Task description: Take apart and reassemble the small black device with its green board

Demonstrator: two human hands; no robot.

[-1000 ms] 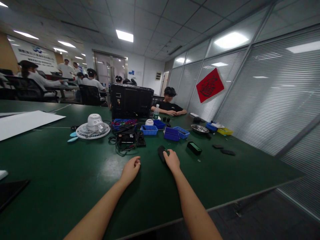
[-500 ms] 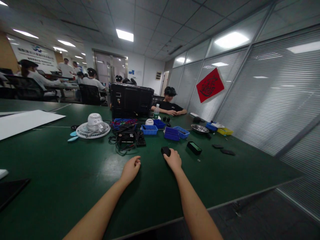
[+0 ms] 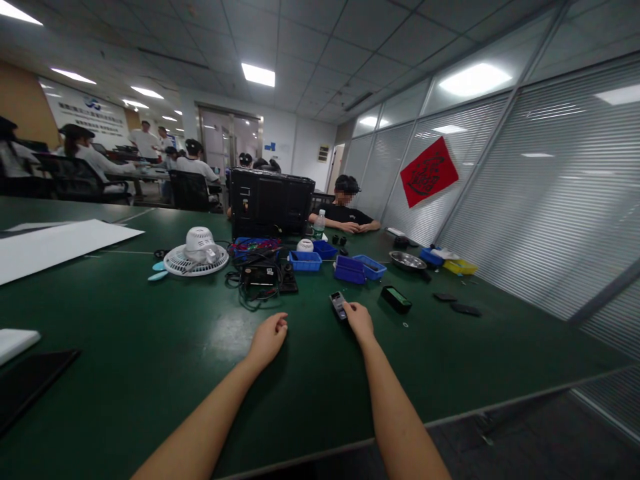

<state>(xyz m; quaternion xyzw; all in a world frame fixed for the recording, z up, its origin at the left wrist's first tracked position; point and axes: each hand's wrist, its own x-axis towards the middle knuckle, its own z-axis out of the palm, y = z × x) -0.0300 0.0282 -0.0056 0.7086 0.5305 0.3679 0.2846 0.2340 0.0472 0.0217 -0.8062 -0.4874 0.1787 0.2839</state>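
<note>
My right hand (image 3: 360, 323) grips a small dark handheld device (image 3: 339, 305) with a grey face, just above or on the green table; its exact kind is too small to tell. The thumb lies over its right side. My left hand (image 3: 269, 339) rests on the table to the left, its fingers loosely bent and nothing in them. Right of my right hand lies a black box with a green top face (image 3: 397, 299). A small pale ring (image 3: 405, 325) is on the table near it.
Beyond my hands are a tangle of cables with a black power supply (image 3: 260, 275), blue bins (image 3: 305, 261), a white fan part (image 3: 196, 259), a metal bowl (image 3: 408, 261) and a large black casing (image 3: 270, 203). Across the table sits a person (image 3: 345, 213).
My right hand has turned the device, so its grey face now shows instead of its black side. The left hand stays in place on the table. The view has shifted slightly left.
</note>
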